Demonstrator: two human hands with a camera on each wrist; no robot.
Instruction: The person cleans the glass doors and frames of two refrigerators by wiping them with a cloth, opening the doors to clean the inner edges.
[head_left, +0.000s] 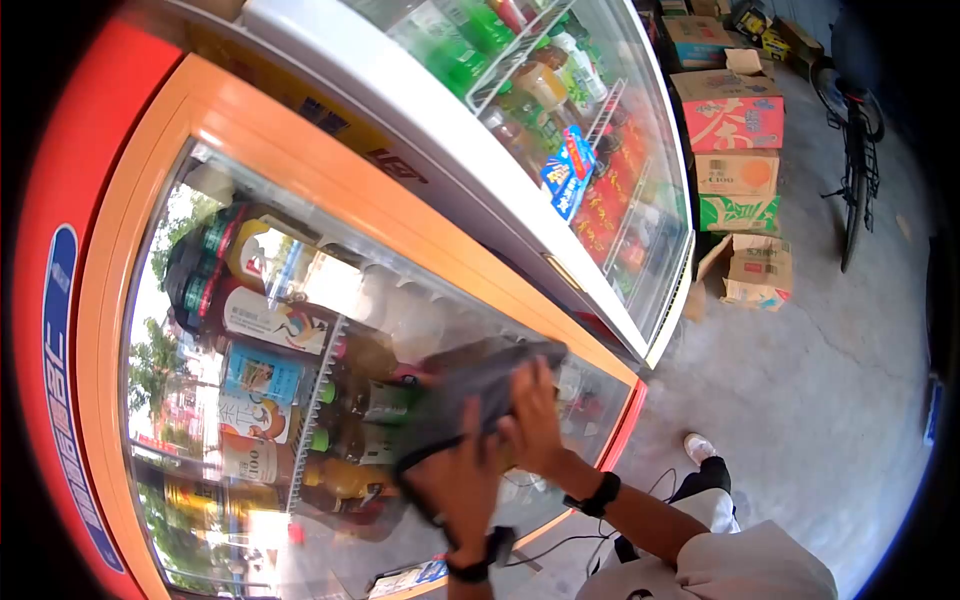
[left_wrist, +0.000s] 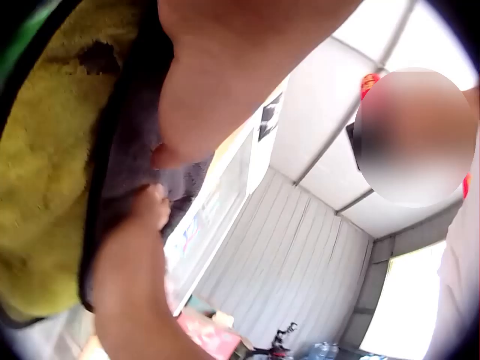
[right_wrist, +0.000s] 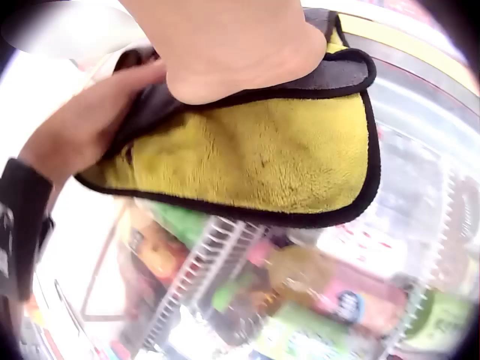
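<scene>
A cloth, dark grey on one side (head_left: 455, 400) and yellow with black edging on the other (right_wrist: 255, 157), is in both hands in front of the glass door. My left hand (head_left: 462, 495) grips its lower part in the head view, and my right hand (head_left: 535, 420) holds it farther up, fingers spread over the grey side. In the left wrist view my left hand (left_wrist: 232, 67) is large above the cloth (left_wrist: 45, 172); the other hand's fingertips touch the grey side. The right wrist view has my right hand (right_wrist: 232, 52) over a folded edge. The fingertips are partly hidden there.
Bottles stand on racks behind the glass of the orange-framed fridge (head_left: 140, 290). A white-framed fridge (head_left: 660, 330) adjoins it. Stacked cartons (head_left: 735, 120), a bicycle (head_left: 855, 170) and a cable (head_left: 565, 545) are at the right and below. A person's blurred head (left_wrist: 416, 139) shows in the left wrist view.
</scene>
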